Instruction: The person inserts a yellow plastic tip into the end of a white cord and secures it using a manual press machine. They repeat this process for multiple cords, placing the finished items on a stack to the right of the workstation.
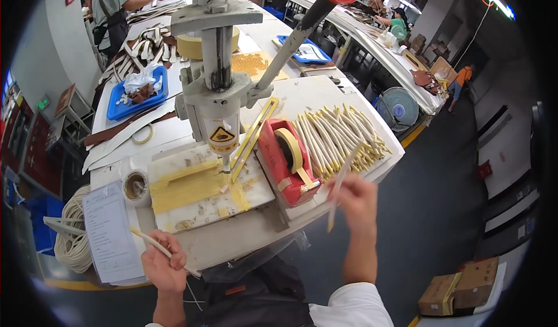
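Note:
My left hand (164, 269) is closed around a short cream cord (152, 241) with a yellow tip, held at the table's near edge. In front of the red tape dispenser, my right hand (357, 202) pinches a second cream cord piece (332, 216), also yellow at its lower end. Just beyond that hand lies a pile of similar cord pieces (334, 138), their ends yellow. The red tape dispenser (268, 147) carries a roll of yellowish tape (288, 143). Neither hand touches the dispenser or the pile.
A hand press (218, 103) with a red-knobbed lever stands over a white board (174, 219) covered partly in yellow tape. At left are a coil of cream cord (72, 237), a paper sheet (113, 234) and a blue tray (125, 107). Other people work farther back.

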`<state>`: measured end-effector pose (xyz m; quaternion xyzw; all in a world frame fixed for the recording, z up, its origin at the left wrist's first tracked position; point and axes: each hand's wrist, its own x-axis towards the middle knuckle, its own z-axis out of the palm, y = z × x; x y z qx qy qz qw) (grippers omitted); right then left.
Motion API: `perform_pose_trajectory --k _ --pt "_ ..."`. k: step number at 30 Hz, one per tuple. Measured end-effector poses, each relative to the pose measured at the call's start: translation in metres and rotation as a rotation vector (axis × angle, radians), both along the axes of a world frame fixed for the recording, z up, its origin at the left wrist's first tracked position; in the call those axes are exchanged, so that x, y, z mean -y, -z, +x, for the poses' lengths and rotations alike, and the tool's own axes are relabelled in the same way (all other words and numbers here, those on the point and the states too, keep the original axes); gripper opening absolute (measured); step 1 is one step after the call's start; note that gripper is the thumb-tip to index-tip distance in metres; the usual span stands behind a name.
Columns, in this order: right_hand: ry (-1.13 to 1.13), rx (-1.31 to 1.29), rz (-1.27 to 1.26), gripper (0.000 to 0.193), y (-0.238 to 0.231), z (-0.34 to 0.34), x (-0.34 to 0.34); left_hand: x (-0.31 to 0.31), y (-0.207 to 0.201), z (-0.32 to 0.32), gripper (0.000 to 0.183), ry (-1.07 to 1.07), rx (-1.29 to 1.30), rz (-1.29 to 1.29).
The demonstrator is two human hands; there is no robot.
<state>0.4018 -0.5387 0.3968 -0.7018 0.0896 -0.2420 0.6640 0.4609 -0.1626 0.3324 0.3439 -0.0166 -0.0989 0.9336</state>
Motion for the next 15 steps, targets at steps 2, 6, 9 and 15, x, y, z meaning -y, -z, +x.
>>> perform_pose_trajectory --k 2,6,9,15 --pt "0.252 -0.142 -0.23 0.017 -0.015 0.028 0.044 0.0 0.009 0.001 0.022 -0.087 0.007 0.069" --pt "0.318 -0.281 -0.681 0.029 -0.007 0.085 0.081 0.007 0.022 0.0 0.022 -0.044 -0.003 0.262" --pt "0.272 -0.344 -0.94 0.031 0.021 0.1 0.094 0.007 0.021 -0.003 0.021 -0.013 -0.005 0.353" --pt "0.415 -0.019 -0.924 0.021 0.015 0.077 0.048 -0.017 -0.003 -0.013 0.011 -0.059 -0.007 0.496"
